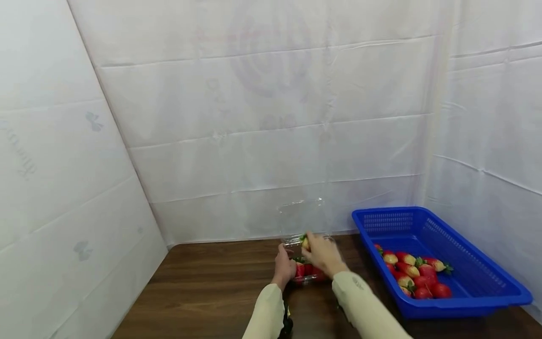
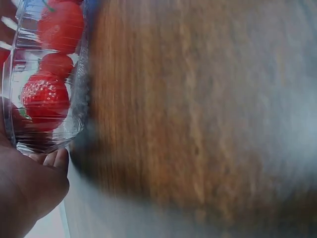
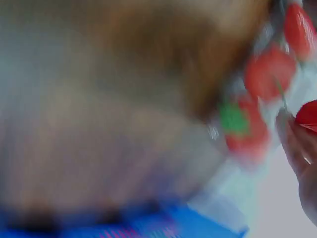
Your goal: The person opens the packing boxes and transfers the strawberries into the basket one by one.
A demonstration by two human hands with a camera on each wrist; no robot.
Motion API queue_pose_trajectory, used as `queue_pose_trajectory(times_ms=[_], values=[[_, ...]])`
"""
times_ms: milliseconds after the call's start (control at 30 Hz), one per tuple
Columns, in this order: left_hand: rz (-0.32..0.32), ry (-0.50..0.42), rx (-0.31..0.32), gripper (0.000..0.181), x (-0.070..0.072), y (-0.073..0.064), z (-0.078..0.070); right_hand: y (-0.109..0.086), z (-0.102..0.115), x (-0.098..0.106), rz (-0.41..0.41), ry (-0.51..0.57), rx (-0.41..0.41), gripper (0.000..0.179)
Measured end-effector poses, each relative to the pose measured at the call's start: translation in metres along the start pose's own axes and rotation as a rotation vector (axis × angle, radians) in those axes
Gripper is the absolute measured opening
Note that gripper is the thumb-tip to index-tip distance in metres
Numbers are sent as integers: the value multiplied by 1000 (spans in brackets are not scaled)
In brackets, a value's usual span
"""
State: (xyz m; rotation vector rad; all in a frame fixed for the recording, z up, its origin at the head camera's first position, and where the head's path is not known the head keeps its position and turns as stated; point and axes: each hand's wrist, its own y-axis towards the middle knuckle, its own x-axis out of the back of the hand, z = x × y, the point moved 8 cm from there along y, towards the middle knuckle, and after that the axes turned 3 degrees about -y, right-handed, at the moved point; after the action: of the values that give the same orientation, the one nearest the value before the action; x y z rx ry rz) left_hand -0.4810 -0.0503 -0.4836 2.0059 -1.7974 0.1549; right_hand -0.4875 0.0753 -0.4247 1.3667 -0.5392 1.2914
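Note:
A clear plastic clamshell box (image 1: 306, 278) stands on the table with its see-through lid (image 1: 292, 203) raised at the back. Red strawberries (image 2: 47, 96) lie inside it. My left hand (image 1: 284, 267) grips the box by its left end, with fingertips (image 2: 60, 159) showing against the wall in the left wrist view. Over the box, my right hand (image 1: 325, 255) pinches a strawberry (image 1: 306, 243), pale yellow and red with green leaves. That berry (image 3: 309, 115) is partly cut off in the right wrist view, which is blurred.
To the right stands a blue plastic basket (image 1: 466, 303) with several strawberries (image 1: 425, 270) heaped toward its near left side. The dark wooden table (image 1: 211, 282) meets white sheeting (image 1: 254, 188) at the back, and sheeting also hangs on both sides.

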Motion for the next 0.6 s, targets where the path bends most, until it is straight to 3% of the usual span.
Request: queue_pose_trajectory(times_ms=[167, 367, 467, 600], values=[[26, -12, 31, 48, -4, -1, 2, 22, -21, 78, -176, -113, 30, 24], [35, 0, 11, 51, 0, 3, -2, 24, -74, 148, -216, -237, -5, 23], [22, -2, 12, 51, 9, 7, -4, 22, -99, 168, -160, -268, -17, 22], [9, -13, 45, 51, 21, 11, -3, 21, -129, 170, 86, -250, 8, 17]])
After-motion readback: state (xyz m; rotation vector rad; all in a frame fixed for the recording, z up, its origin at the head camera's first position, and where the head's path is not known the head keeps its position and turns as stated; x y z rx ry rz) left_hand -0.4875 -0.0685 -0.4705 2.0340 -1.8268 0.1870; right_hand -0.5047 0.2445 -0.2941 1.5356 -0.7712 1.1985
